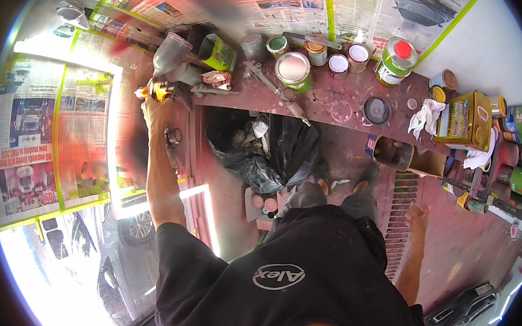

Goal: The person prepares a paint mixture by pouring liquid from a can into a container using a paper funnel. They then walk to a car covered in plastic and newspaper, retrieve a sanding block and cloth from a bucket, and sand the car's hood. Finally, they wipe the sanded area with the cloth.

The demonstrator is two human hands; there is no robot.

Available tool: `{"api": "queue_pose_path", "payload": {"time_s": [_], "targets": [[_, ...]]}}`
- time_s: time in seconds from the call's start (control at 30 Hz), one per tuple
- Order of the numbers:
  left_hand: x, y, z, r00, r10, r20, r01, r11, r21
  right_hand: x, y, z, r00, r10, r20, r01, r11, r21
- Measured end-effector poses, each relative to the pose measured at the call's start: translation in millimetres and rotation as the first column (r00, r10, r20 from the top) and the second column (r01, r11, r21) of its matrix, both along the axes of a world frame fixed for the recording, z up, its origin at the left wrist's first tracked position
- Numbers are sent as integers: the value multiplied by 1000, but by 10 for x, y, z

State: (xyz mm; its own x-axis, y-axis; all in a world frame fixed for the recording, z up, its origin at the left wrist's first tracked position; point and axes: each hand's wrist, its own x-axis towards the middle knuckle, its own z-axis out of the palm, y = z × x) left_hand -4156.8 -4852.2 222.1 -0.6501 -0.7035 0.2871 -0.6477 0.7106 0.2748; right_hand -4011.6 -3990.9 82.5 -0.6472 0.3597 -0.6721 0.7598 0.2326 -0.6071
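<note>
My left hand (155, 107) grips an orange spray gun (158, 90) at the left end of the bench, beside a translucent upper cup (172, 52) and a grey cup (191, 75). A green jug (221, 53) and crumpled stained paper (216, 79) lie nearby. Metal spray guns (277, 90) rest on the bench (333, 87) among several paint cans (293, 70). My right hand (417, 216) hangs low at the right, over the floor by a grate, its fingers loosely bent and apart with nothing visible in them.
A black bag (263, 157) lies below the bench. Boxes (392, 155), a yellow tin (461, 121) and stacked cans (516, 180) stand right. A floor grate (400, 208) runs beside me. Newspaper-covered walls (27, 147) surround the bench, with bright light tubes (210, 217) at left.
</note>
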Motion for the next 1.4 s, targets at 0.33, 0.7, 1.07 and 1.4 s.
{"api": "queue_pose_path", "payload": {"time_s": [0.33,0.7,1.07,1.4], "targets": [[-303,629,558,974,41,222,-21,995,-95,276,-175,-29,997,-72,-26,71,997,-38],[-611,177,565,869,-268,415,461,742,-487,631,85,-444,994,-76,-76,87,983,161],[-780,-291,663,821,-205,533,519,659,-545,1664,54,-921,979,-102,176,55,966,254],[-956,-427,843,817,-207,538,550,559,-620,2280,-109,-1170,956,-159,247,118,978,173]]}}
